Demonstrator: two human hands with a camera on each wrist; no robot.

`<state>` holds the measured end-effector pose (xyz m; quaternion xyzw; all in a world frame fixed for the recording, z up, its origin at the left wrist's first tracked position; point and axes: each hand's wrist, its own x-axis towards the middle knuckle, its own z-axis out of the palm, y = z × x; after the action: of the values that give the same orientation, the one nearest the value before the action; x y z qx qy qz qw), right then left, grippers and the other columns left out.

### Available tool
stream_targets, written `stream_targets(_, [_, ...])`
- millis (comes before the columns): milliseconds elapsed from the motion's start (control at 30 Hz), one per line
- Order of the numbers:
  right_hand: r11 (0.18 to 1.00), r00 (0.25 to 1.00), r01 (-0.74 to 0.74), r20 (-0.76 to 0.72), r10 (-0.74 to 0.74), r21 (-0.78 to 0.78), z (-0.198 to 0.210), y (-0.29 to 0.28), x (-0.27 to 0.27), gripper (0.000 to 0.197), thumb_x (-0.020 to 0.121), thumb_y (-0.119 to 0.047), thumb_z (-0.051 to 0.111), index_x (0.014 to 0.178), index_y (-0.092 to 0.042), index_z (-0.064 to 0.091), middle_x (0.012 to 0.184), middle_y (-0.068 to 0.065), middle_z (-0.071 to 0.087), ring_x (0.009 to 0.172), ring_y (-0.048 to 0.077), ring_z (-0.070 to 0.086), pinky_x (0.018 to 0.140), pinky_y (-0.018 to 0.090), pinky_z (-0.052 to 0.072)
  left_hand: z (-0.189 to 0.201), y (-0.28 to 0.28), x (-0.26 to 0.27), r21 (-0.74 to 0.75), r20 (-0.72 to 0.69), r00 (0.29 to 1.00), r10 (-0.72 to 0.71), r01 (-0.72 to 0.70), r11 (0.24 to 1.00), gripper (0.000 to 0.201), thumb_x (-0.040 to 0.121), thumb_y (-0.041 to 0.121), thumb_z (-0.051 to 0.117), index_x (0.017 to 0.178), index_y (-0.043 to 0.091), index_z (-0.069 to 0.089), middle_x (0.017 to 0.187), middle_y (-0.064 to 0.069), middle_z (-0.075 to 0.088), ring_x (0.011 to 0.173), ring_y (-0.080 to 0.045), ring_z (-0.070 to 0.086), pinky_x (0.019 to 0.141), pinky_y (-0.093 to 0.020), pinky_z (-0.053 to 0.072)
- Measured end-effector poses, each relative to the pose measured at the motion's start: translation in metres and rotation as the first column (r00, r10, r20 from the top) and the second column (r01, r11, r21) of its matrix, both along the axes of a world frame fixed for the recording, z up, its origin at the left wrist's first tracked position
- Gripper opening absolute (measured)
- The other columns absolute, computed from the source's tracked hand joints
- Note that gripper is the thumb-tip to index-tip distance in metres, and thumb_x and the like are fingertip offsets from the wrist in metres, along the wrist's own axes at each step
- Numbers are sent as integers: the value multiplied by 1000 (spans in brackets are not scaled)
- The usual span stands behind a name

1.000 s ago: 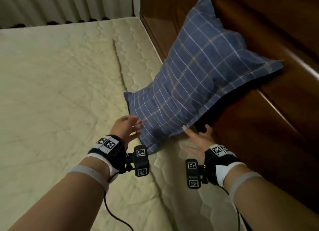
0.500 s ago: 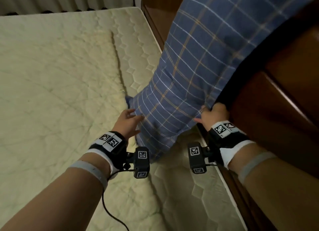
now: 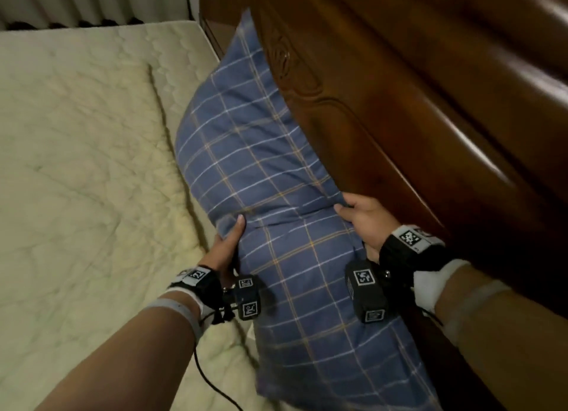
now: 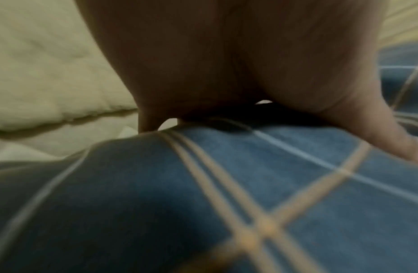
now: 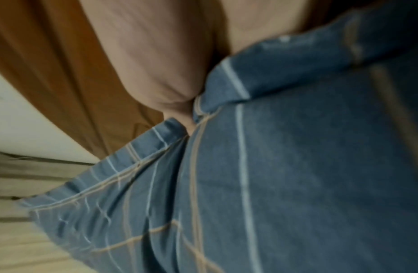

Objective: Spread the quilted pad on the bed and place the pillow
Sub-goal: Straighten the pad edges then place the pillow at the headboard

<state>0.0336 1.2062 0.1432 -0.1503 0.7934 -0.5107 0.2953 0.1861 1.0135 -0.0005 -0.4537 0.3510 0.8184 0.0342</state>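
The bed (image 3: 172, 39) carries the cream quilted pad (image 3: 76, 171), which lies spread over most of the mattress, its right edge stopping short of the headboard side so that a strip of bare mattress shows along there. The dark wooden headboard (image 3: 415, 109) walls off the whole right side, leaving no room to swing that way; the open room is to the left, over the pad, and toward the far edge of the bed. The blue checked pillow (image 3: 246, 152), which a second ago leaned against the headboard with both hands only reaching for its lower corners, is now lifted clear and held up between them, long side running away from the person, its right edge close along the headboard. That suggests the pad step is done and the placing is under way. The left hand (image 3: 226, 247) grips the pillow's left edge, thumb on top and fingers underneath. The right hand (image 3: 365, 223) pinches the right edge, bunching the cloth into a fold.
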Motion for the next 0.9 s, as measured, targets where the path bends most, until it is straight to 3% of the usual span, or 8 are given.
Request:
stream_targets(33, [999,999,-33,9,33,27,-10,8,4,27,100,2,44,116,-10,63,103,-4,69,90,-2,67,79,9,50,-7,8,10,33,13,1000,22,-23,999,110,54,70,85,148,37,38,139,-9,61,113,-38,68,86,-61,55])
stream_targets(167, [952,981,-182,-21,193,248,-43,26,7,40,98,-14,54,138,-19,52,136,3,60,124,19,56,110,42,42,-9,38,37,-65,33,982,185,-182,981,95,54,57,92,136,27,53,125,-11,70,104,-39,71,87,-66,53])
stream_targets(300, [960,987,-160,9,162,232,-52,16,11,58,91,-24,66,139,-21,34,143,-1,44,128,18,45,110,37,37,-12,38,51,-252,227,944,239,-181,951,124,44,73,85,146,27,33,136,-7,54,115,-39,60,97,-65,46])
stream_targets(467, [889,954,-145,-177,242,434,-102,26,28,73,81,-25,73,144,-28,37,150,6,36,132,28,45,111,40,39,-41,49,61,-295,128,951,281,-234,926,121,63,50,87,157,34,13,160,-9,34,136,-36,45,109,-58,41])
stream_targets(600, [744,974,-154,-28,226,650,-161,69,57,93,76,-51,73,153,-35,22,159,8,22,140,35,34,113,46,35,-74,72,72,-349,242,965,104,-13,937,120,62,58,87,155,41,12,162,-6,31,141,-36,40,110,-61,37])
stream_targets(700, [739,988,-118,1,156,663,-192,90,70,104,72,-66,70,154,-40,11,163,4,11,146,36,22,116,49,31,-97,85,69,-313,188,982,-16,76,947,121,52,61,91,149,52,20,154,4,38,136,-32,46,107,-61,40])
stream_targets(767, [740,988,-108,-9,152,663,-203,89,72,107,70,-69,69,154,-42,8,164,5,10,147,36,21,116,51,29,-109,90,57,-328,153,987,-53,101,939,112,54,56,92,146,50,29,148,4,48,129,-28,55,105,-57,46])
stream_targets(900, [782,961,-9,-211,179,623,-196,75,60,88,71,-68,61,147,-42,24,153,3,34,136,33,36,109,52,36,-109,86,25,-354,-45,999,28,-42,934,58,85,13,77,135,22,50,123,-8,71,107,-30,71,90,-52,57])
